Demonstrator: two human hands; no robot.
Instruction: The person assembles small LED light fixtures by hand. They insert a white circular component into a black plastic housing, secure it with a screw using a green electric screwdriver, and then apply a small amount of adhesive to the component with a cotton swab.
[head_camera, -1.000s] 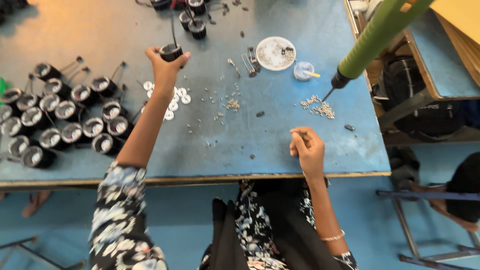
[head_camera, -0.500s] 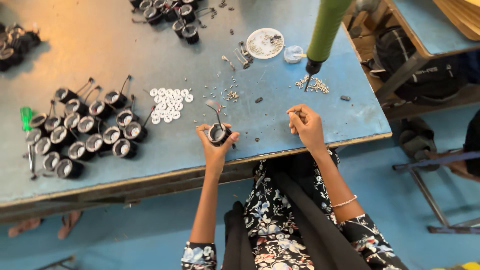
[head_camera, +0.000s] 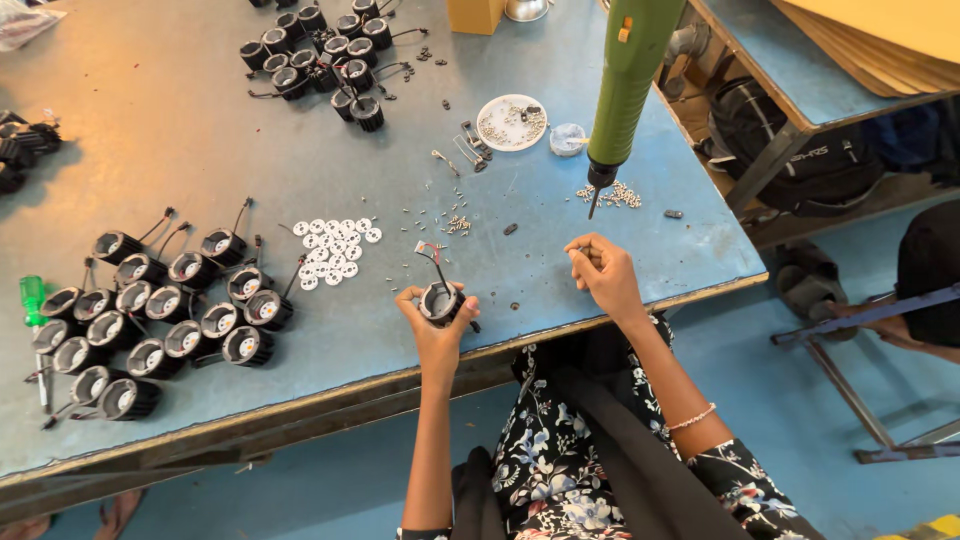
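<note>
My left hand grips a small black round lamp housing with a thin wire sticking up, held near the front edge of the blue table. My right hand is pinched shut on something tiny, likely a small screw; it is too small to tell. A green electric screwdriver hangs tip-down just above and beyond my right hand. A patch of small white discs lies left of the housing. Loose screws lie under the screwdriver tip.
Several black housings are grouped at the left, more at the back. A white dish of small parts and a small clear cup sit at the back right. A green-handled screwdriver lies far left. A second table and a black bag stand right.
My left hand fetched a housing from near the white discs and brought it to the front edge. The right hand stayed pinched near the edge. The view shifted nearer.
</note>
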